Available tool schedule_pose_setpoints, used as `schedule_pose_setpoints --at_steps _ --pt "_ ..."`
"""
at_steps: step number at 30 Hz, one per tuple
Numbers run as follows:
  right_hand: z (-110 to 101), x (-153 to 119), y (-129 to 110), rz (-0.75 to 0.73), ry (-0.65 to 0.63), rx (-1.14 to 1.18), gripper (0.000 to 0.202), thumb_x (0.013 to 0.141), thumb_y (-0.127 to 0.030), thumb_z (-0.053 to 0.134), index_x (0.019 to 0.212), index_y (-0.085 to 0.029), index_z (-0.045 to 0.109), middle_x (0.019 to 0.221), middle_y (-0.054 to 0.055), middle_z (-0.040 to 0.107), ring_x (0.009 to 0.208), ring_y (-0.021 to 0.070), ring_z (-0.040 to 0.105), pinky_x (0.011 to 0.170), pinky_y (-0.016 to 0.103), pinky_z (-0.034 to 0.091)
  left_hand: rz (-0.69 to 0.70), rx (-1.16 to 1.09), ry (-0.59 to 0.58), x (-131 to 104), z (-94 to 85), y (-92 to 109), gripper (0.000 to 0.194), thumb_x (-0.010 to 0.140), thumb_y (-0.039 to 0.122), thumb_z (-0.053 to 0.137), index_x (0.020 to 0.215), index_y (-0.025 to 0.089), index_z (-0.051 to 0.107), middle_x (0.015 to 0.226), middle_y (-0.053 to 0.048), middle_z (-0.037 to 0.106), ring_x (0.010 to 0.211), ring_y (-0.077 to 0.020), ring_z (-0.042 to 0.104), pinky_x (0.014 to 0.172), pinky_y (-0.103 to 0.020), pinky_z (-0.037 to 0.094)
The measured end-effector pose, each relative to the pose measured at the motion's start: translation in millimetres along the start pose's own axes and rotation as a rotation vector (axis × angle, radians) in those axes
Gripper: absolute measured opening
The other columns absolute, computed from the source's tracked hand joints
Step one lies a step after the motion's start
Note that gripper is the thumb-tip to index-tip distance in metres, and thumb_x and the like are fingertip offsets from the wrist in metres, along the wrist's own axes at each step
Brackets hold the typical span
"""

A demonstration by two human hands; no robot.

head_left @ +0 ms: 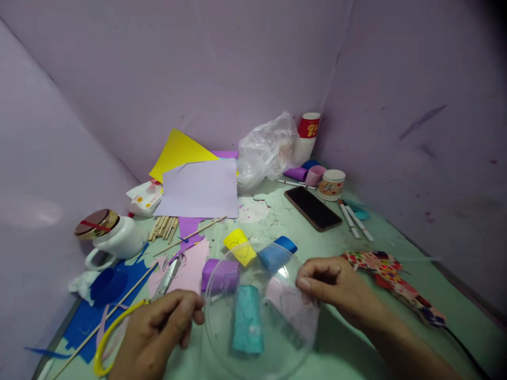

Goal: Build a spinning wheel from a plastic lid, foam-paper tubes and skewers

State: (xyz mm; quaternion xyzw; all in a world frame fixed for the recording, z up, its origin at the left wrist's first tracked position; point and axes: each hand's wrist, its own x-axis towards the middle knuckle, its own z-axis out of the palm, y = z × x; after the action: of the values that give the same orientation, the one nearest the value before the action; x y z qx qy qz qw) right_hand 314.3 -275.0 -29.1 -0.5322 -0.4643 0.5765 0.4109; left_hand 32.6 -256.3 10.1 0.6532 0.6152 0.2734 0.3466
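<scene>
Head view: low in the centre, one clear disc (273, 349) is clamped at its edge by the right hand's (336, 289) thumb and forefinger; five paper rolls (249, 319) are overlapped by it. The left hand (158, 333) is curled beside the rim; its grip cannot be told. One lidded mug (121, 237), contents hidden, and one plastic bag (265, 150), contents blurred, are seen.

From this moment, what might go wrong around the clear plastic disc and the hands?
The left hand might catch the scissors lying right beside it. The right forearm might brush the corded, floral-patterned tool nearby. If the clear plastic disc tips, the teal paper piece seen within its outline could shift.
</scene>
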Motion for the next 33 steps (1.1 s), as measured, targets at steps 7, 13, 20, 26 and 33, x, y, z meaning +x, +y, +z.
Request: schedule_pose_setpoints --at_steps 7,13,20,26,33 --pt "7 18 8 0.103 0.310 0.054 0.034 0.058 -0.035 0.075 0.084 -0.015 0.070 0.054 -0.002 0.059 0.046 0.0082 0.048 0.044 0.020 0.037 -0.021 -0.056 -0.066 38 30.4 2 0.039 0.073 0.047 0.051 0.047 0.018 0.048 0.042 0.005 0.039 0.043 -0.0093 0.035 0.044 -0.021 0.027" --pt "7 23 12 0.067 0.424 0.035 0.035 0.056 -0.035 0.075 0.084 -0.015 0.069 0.057 -0.001 0.062 0.048 0.0093 0.051 0.046 0.021 0.039 -0.093 -0.058 -0.038 46 47.1 -13 0.038 0.070 0.047 0.053 0.047 0.017 0.051 0.042 0.004 0.041 0.043 -0.0092 0.037 0.044 -0.021 0.027" --pt "11 23 13 0.083 0.437 0.008 0.034 0.056 -0.035 0.074 0.083 -0.016 0.070 0.075 0.008 0.071 0.067 0.0191 0.065 0.061 0.029 0.050 -0.148 -0.048 0.050 43 45.6 3 0.036 0.071 0.044 0.053 0.047 0.018 0.048 0.043 0.005 0.041 0.046 -0.0096 0.038 0.047 -0.021 0.028" --pt "11 23 15 0.050 0.486 -0.083 0.033 0.056 -0.037 0.073 0.081 -0.015 0.069 0.070 0.006 0.069 0.059 0.0164 0.061 0.053 0.027 0.048 -0.162 0.019 0.062 43 48.4 1 0.036 0.069 0.046 0.052 0.047 0.018 0.048 0.045 0.004 0.038 0.048 -0.0108 0.037 0.048 -0.022 0.028" --pt "10 21 14 0.058 0.495 -0.278 0.030 0.065 -0.039 0.067 0.084 -0.015 0.067 0.053 0.001 0.058 0.047 0.0128 0.050 0.042 0.024 0.036 -0.160 0.184 0.080 41 51.5 -3 0.038 0.072 0.048 0.051 0.048 0.019 0.052 0.045 0.004 0.042 0.050 -0.0134 0.042 0.051 -0.024 0.029"
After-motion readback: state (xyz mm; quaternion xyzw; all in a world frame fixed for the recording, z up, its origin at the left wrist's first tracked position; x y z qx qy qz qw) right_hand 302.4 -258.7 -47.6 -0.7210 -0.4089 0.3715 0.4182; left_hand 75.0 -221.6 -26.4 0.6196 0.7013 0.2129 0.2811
